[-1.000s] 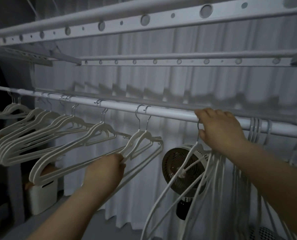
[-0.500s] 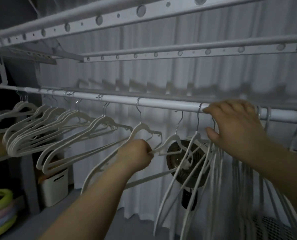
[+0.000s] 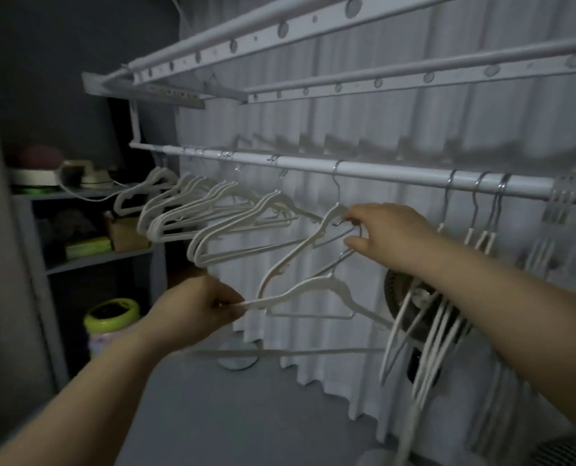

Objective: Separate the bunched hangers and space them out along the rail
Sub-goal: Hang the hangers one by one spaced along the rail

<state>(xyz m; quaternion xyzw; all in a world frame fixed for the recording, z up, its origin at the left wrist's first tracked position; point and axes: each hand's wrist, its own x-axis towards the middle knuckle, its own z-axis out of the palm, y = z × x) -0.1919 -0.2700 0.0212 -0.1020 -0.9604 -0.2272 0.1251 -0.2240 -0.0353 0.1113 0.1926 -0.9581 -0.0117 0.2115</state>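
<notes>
A white rail (image 3: 397, 171) runs across the view with white hangers hooked on it. My left hand (image 3: 199, 307) pinches the left arm tip of a loose hanger (image 3: 313, 285) that is off the rail and hangs low. My right hand (image 3: 387, 230) holds that hanger's metal hook, right beside the shoulder of a single hanger (image 3: 300, 250) still hooked on the rail. Groups of spaced hangers (image 3: 212, 203) hang to the left. A bunch of hangers (image 3: 427, 331) droops at the right under my right forearm, and more hooks (image 3: 562, 196) crowd the rail's far right.
White curtain (image 3: 414, 136) hangs behind the rail, and drying-rack bars (image 3: 313, 25) run overhead. A fan (image 3: 400, 307) stands behind the right bunch. A shelf unit (image 3: 88, 257) with boxes and a yellow-green-lidded container (image 3: 111, 314) stands at the left.
One hanger has come off the rail and now hangs low between both hands. My right hand left the rail and moved down to its hook. The view swung left.
</notes>
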